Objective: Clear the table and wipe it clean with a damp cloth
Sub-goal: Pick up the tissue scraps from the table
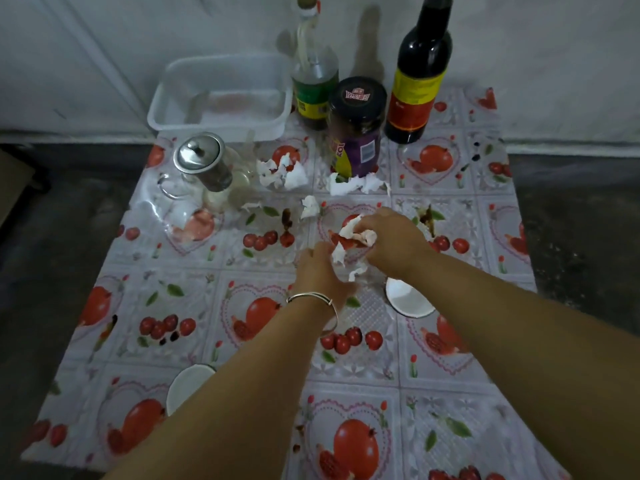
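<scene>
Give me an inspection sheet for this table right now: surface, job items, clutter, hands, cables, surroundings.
Surface: fruit-print tablecloth with dark sauce stains.
Job's things: crumpled tissue scraps lie mid-table; no damp cloth seen.
Clutter: white plastic tub, clear bottle, dark jar, dark sauce bottle, glass teapot, two white dishes.
Grips: left hand and right hand both hold a tissue wad.
Cables: nothing seen.
Surroundings: pale wall behind, dark floor at the sides.
</scene>
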A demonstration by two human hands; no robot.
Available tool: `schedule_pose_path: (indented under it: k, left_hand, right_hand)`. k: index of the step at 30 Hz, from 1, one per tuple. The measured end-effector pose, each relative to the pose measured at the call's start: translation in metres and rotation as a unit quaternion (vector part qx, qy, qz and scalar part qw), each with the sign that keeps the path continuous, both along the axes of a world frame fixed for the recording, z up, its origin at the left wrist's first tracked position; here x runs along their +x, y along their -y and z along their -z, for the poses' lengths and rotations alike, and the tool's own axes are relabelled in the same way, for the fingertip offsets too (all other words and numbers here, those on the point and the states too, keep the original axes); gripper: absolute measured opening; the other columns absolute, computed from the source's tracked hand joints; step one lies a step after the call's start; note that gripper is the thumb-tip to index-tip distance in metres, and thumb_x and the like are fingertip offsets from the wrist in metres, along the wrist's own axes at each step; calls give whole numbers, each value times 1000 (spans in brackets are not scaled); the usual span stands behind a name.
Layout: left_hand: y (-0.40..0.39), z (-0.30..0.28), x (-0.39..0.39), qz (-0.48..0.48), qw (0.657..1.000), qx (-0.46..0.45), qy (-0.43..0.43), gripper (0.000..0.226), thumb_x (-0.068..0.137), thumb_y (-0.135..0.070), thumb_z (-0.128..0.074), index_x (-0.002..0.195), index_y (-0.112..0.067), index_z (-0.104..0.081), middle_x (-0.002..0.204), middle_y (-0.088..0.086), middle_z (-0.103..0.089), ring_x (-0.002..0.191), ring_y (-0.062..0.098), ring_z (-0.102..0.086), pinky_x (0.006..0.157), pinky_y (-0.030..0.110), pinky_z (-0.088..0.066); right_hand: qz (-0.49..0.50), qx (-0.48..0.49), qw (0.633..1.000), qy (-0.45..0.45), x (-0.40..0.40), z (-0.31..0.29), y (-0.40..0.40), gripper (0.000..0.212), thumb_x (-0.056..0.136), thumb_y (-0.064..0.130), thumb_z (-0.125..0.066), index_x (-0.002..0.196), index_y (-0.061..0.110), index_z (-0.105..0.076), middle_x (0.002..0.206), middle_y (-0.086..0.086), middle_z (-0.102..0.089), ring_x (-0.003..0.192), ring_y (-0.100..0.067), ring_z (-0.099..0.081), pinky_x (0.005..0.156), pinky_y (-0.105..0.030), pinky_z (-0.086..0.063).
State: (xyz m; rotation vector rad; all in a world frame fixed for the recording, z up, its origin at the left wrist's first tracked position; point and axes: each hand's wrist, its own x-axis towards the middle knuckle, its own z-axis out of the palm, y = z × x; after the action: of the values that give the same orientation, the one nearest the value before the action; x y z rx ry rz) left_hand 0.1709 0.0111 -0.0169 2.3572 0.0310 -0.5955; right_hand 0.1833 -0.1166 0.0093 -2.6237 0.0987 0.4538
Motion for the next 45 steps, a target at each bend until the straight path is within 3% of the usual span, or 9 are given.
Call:
schedule_pose_path:
  k: [4,9,17,20,24,26,29,36,45]
  left_hand:
    - [18,12,14,30,996,80,25,81,66,-25,-79,132,-16,-35,129,11,-35,120,28,-37,100,33,-35]
    - [32,28,29,66,982,173,48,68,68,-37,-74,123,-15,-39,122,9,-38,113,26,-38,95,31,-34]
    - [29,37,48,52,987,146,39,27,79,-13,-63,104,-6,-57,112,12,-48,99,28,-52,77,25,-38]
    - [26,37,58,24,991,128,21,18,84,-6,-55,99,-6,-65,110,14,-56,97,31,-58,83,31,-44]
    - [19,31,69,-47,994,96,36,11,85,0,-51,92,-7,-56,102,17,-61,93,31,-58,75,33,-44]
    - [16,28,73,-81,992,68,63,17,82,3,-54,92,-9,-47,103,16,-56,89,32,-56,69,33,-41]
    - [12,28,83,-86,991,57,88,41,80,4,-60,115,-9,-44,123,12,-39,95,31,-54,72,34,-46]
    - [5,21,113,-23,997,49,48,83,82,3,-59,145,-32,-17,156,2,6,123,28,-46,92,35,-47]
    - [-3,31,145,37,995,86,32,96,80,11,-56,146,-36,-4,153,2,25,120,27,-51,83,39,-53]
  right_hand:
    - [-75,-71,993,-51,23,20,18,68,80,19,-67,140,30,-36,137,-8,-31,124,-32,-31,102,-39,-37]
    - [-160,-99,981,-52,39,36,27,79,77,27,-72,142,32,-27,147,-6,-20,130,-33,-22,105,-42,-36]
    - [-191,-52,980,-31,54,50,21,42,85,9,-59,123,23,-52,128,-9,-33,119,-30,-35,85,-39,-45]
    - [-191,-54,980,-31,56,53,16,26,85,3,-54,110,11,-57,116,-10,-42,110,-28,-42,81,-36,-45]
    - [-169,-42,984,-28,64,53,9,21,88,1,-50,107,5,-59,113,-12,-52,106,-27,-50,76,-30,-38]
    - [-123,-26,992,-3,67,52,7,28,90,2,-49,117,6,-51,115,-14,-54,106,-29,-52,75,-32,-38]
    - [-34,-20,999,30,74,51,4,52,91,3,-48,139,7,-28,111,-17,-57,99,-33,-54,65,-34,-36]
    - [149,-13,989,-4,93,55,1,67,93,1,-45,148,4,-7,117,-19,-56,99,-33,-58,67,-33,-37]
    - [65,-44,997,-22,108,62,-6,24,91,1,-48,114,1,-53,119,-20,-52,108,-35,-53,75,-33,-41]
